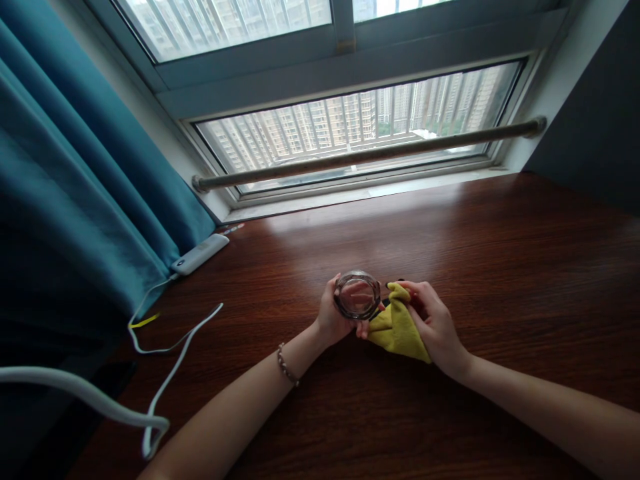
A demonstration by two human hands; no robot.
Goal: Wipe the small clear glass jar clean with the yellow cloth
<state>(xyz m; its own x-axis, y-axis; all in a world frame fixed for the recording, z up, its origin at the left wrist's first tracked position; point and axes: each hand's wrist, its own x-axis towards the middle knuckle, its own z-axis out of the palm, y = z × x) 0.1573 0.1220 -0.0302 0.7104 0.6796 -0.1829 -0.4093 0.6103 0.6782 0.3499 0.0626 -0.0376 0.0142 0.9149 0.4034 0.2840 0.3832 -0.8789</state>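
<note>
My left hand (pixel 336 315) is wrapped round a clear round glass cup (pixel 357 295) with a faceted, dark-looking rim. The cup's open mouth faces up toward me, and fingers show through the glass. In my right hand (pixel 440 327) a yellow cloth (pixel 400 333) is pinched between thumb and fingers. Its folds hang down beside the cup, close to the left fingertips. Something small and dark shows between cup and cloth, too hidden to make out. Both hands are above the brown wooden table (pixel 310 413).
At the table's left lies a white power strip (pixel 201 254) with a white cable (pixel 185 341) and a yellow tie (pixel 145 321). A thicker white cord (pixel 85 387) crosses the lower left. Blue curtains (pixel 90 153) hang at left; behind is a window with a metal bar (pixel 370 155).
</note>
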